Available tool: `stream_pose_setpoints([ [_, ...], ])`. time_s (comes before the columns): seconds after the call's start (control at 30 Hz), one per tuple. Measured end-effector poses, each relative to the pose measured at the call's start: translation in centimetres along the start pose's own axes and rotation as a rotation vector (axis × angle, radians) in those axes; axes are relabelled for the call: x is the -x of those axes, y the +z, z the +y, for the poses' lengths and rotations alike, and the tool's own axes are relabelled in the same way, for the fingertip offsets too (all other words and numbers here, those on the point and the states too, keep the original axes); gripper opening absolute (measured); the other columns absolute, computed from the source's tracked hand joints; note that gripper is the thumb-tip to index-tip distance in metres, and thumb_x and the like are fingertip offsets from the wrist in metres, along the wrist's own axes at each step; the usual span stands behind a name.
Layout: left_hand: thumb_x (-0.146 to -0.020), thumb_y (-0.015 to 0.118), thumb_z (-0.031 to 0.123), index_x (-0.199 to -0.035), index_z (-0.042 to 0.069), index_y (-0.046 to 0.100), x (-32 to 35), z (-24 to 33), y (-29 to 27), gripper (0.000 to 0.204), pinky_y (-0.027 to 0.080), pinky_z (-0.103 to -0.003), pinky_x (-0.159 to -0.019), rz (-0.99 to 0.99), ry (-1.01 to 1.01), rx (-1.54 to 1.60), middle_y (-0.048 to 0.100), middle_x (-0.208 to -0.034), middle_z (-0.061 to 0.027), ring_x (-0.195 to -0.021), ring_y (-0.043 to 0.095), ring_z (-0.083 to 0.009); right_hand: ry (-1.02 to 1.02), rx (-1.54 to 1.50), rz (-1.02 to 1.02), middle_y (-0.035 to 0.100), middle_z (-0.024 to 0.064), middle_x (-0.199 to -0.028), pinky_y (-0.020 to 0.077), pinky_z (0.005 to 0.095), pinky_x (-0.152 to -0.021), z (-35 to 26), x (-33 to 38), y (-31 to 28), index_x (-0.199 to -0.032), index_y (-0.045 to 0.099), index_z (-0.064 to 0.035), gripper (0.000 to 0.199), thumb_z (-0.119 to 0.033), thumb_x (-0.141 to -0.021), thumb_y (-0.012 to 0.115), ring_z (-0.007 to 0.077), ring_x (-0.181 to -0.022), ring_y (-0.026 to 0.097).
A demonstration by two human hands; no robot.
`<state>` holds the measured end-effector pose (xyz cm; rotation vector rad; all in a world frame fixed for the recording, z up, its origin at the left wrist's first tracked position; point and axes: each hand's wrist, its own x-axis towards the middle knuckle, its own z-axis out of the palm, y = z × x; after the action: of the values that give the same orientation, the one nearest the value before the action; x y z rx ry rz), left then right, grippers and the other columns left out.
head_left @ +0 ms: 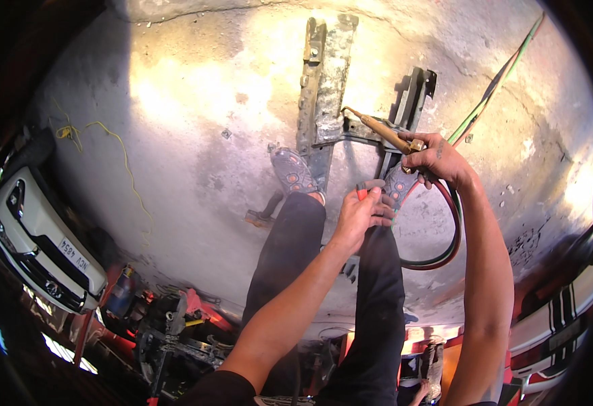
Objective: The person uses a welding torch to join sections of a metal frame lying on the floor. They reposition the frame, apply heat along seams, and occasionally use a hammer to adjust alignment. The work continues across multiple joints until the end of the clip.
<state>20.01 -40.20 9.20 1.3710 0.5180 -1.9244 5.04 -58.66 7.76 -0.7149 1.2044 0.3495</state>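
Observation:
My right hand [437, 161] is closed around the valve end of a brass gas torch [386, 132]. The torch's thin bent tip points up and left, over a long worn metal beam [330, 81] on the floor. From the torch, a red and a dark hose [457, 233] loop down past my right forearm. Between thumb and fingers my left hand [359, 220] pinches a small red lighter-like thing [362, 191], just below and left of the torch; its other fingers are loosely curled. A dark metal bracket [415, 98] lies right of the beam, partly behind the torch.
My shoes [293, 170] stand on the concrete close to the beam. Green and red hoses [496, 84] run to the upper right. A yellow cord [124, 152] lies left. A white car [46, 237] stands at the left, with parts and tools [181, 325] piled near the lower edge.

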Motion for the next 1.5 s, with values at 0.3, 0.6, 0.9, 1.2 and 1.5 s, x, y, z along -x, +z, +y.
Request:
stream_pose_setpoints([
  [0.3,-0.106,0.052,0.022,-0.129,0.003,0.051,-0.2,-0.2,-0.1,0.03,0.059,-0.033,-0.063,0.01,-0.009,-0.023,0.068,-0.096,-0.0119,-0.076,0.069,-0.019,-0.004,0.019,0.08,0.065,0.0123,-0.072,0.0436,0.0305,-0.042,1.6,0.6,2.4,-0.142,0.052,0.0048,0.074,-0.005,-0.07,0.067,0.0153,-0.046,0.057],
  [0.6,-0.106,0.053,0.023,-0.128,0.003,0.052,-0.2,-0.6,-0.5,0.03,0.059,-0.033,-0.063,0.01,-0.006,-0.037,0.068,-0.096,-0.0118,-0.077,0.07,-0.02,-0.005,-0.022,0.074,0.066,0.0141,-0.074,0.0459,0.032,-0.042,1.9,1.2,2.6,-0.142,0.05,0.0053,0.074,-0.004,-0.071,0.067,0.0172,-0.047,0.059],
  [0.9,-0.105,0.053,0.021,-0.125,0.004,0.052,-0.4,-0.6,-0.2,0.026,0.059,-0.032,-0.062,0.034,0.0,-0.047,0.069,-0.096,-0.0136,-0.076,0.07,-0.0206,-0.021,-0.032,0.095,0.066,0.0152,-0.077,0.0461,0.0315,-0.043,2.2,1.6,2.4,-0.143,0.05,0.0051,0.073,-0.002,-0.072,0.066,0.0176,-0.05,0.06],
  [1.2,-0.104,0.055,0.021,-0.117,0.0,0.055,-0.3,-0.1,0.3,0.025,0.059,-0.036,-0.066,0.072,0.001,-0.071,0.069,-0.098,-0.0154,-0.079,0.07,-0.024,-0.04,-0.048,0.094,0.067,0.0141,-0.079,0.0481,0.0312,-0.049,2.8,1.4,2.1,-0.14,0.054,0.0042,0.071,-0.004,-0.072,0.068,0.0175,-0.054,0.061],
  [1.5,-0.104,0.055,0.022,-0.112,-0.004,0.058,-0.6,-0.4,-0.2,0.027,0.059,-0.038,-0.069,0.095,-0.018,-0.148,0.068,-0.101,-0.0159,-0.083,0.071,-0.026,-0.096,-0.004,0.118,0.07,0.0191,-0.089,0.0545,0.0328,-0.072,5.9,0.3,1.6,-0.138,0.057,0.0033,0.07,-0.01,-0.071,0.072,0.0224,-0.075,0.068],
])
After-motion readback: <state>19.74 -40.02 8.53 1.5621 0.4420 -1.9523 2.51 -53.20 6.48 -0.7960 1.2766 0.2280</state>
